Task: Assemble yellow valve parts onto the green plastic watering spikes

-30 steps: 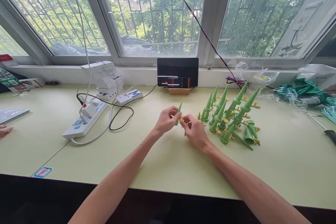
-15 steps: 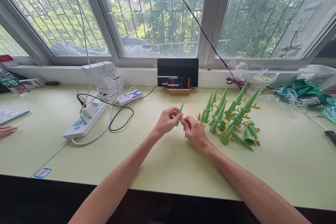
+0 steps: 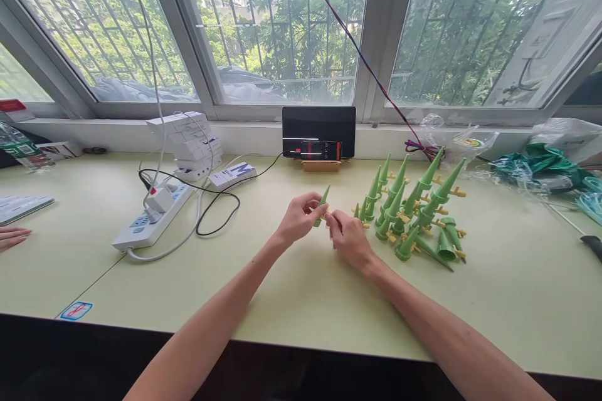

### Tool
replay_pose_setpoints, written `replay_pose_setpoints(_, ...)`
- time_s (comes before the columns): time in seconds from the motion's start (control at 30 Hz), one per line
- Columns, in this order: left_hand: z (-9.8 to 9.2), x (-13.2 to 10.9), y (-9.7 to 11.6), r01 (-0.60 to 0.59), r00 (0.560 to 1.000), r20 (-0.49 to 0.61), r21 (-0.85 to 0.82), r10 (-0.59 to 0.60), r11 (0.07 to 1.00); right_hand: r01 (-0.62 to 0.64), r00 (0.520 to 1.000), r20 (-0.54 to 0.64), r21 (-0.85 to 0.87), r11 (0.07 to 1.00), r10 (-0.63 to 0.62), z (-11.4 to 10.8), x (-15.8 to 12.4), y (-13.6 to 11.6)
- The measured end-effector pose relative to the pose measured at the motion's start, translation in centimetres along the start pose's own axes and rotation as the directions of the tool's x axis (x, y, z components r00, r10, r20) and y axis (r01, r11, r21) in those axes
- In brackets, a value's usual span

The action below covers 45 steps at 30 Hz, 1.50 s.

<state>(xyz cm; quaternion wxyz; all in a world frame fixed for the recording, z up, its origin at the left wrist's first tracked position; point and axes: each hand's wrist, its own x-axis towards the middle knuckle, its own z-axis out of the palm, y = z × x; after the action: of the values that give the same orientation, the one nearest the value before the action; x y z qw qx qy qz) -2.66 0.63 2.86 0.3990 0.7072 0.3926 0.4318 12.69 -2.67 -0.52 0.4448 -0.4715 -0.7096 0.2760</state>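
Observation:
My left hand is closed around a green plant watering spike, whose pointed tip sticks up above the fingers. Most of its body is hidden in the grip. At the spike's side, the fingertips of my right hand are pinched together on its small yellow valve, which they mostly cover. Just right of that hand stands a group of green watering spikes with yellow valves, tips upward. A few at the near side lie tipped over, one with its open end towards me.
A power strip with cables lies on the left, before stacked white boxes. A phone leans on a dark tablet at the back. Plastic bags and a black-handled tool lie right. Another person's hand rests far left.
The fingers of my right hand have shifted very slightly at the yellow valve. My left hand holds the spike in nearly the same place, and the standing spikes have not moved.

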Motion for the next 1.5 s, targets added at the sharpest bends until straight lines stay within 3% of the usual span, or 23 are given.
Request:
replay_pose_setpoints(0.2, 0.01, 0.03, 0.10, 0.029, 0.999, -0.046, 0.009, -0.028, 1.000, 0.021, 1.000, -0.017, 0.059, 0.998, -0.020, -0.13, 0.02, -0.37)
replay_pose_setpoints(0.97, 0.11, -0.01, 0.06, 0.016, 1.000, -0.010, -0.063, -0.016, 0.998, -0.018, 1.000, 0.005, 0.000, 1.000, 0.018, -0.22, 0.01, -0.56)
replay_pose_setpoints(1.27, 0.02, -0.04, 0.21, 0.024, 1.000, 0.000, -0.065, -0.024, 0.998, -0.107, 0.994, 0.018, 0.158, 0.982, 0.106, -0.04, 0.00, -0.66)
replay_pose_setpoints(1.5, 0.04, 0.00, 0.04, 0.034, 0.998, -0.057, -0.048, -0.036, 0.998, -0.022, 0.999, -0.033, 0.175, 0.984, 0.028, -0.09, -0.02, -0.57)
